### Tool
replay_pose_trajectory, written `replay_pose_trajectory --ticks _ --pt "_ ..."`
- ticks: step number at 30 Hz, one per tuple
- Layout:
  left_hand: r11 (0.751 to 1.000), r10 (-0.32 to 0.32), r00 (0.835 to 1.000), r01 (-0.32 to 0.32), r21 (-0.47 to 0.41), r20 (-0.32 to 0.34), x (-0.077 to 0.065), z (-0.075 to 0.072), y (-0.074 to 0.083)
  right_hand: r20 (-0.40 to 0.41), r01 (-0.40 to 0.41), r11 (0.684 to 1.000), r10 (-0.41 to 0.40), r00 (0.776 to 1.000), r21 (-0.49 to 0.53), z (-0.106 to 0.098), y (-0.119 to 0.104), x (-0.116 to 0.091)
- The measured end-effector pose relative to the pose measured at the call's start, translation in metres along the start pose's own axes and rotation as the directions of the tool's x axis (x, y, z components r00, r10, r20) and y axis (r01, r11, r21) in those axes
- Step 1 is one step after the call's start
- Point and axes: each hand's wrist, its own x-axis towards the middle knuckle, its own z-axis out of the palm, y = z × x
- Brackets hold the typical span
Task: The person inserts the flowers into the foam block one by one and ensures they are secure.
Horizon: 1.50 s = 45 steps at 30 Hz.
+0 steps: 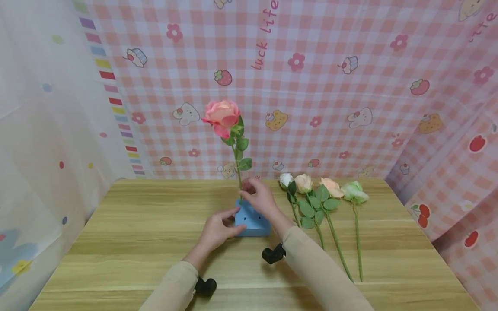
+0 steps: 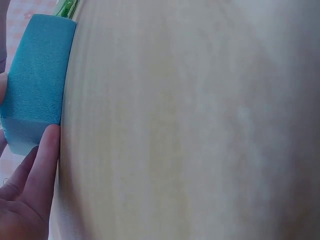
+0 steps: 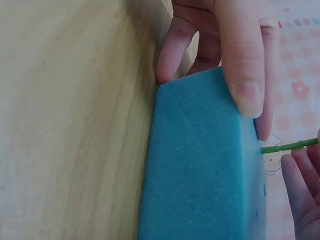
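A pink artificial rose (image 1: pixel 221 115) stands upright, the foot of its green stem (image 3: pixel 287 147) in the top of a blue foam block (image 1: pixel 254 224). My right hand (image 1: pixel 261 199) pinches that stem low down, just above the block. With thumb and fingers on its left side, my left hand (image 1: pixel 216 231) grips the block against the table. The left wrist view shows some of the left fingers (image 2: pixel 44 172) against the block's end. Small dark holes show in the block's top. How deep the stem sits cannot be seen.
Right of the block lie a white rose (image 1: pixel 285 180), a cream rose (image 1: pixel 303 183), a peach rose (image 1: pixel 332 187) and a green flower (image 1: pixel 354 191), stems toward the front. The wooden table (image 1: pixel 136 233) meets a pink checked cloth (image 1: pixel 249 52) at the back.
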Motion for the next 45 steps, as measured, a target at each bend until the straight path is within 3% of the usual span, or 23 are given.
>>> replay_pose_trajectory --ticks 12,28,40,45 --pt "0.999 -0.021 1.0 0.021 -0.046 0.009 -0.002 0.002 -0.001 0.121 -0.048 0.997 0.04 0.992 0.065 -0.013 0.004 -0.018" --pt "0.998 -0.056 0.998 0.056 -0.018 0.003 -0.001 0.002 0.0 0.254 -0.103 0.978 0.054 0.966 0.183 -0.068 0.011 -0.056" --pt "0.998 -0.06 0.998 0.06 -0.015 0.004 -0.002 0.0 0.002 0.254 -0.103 0.989 0.073 0.964 0.106 -0.108 0.034 -0.089" --pt "0.998 -0.058 0.998 0.059 -0.005 0.008 -0.001 0.001 0.003 0.261 -0.129 0.984 0.093 0.961 0.126 -0.124 0.041 -0.103"
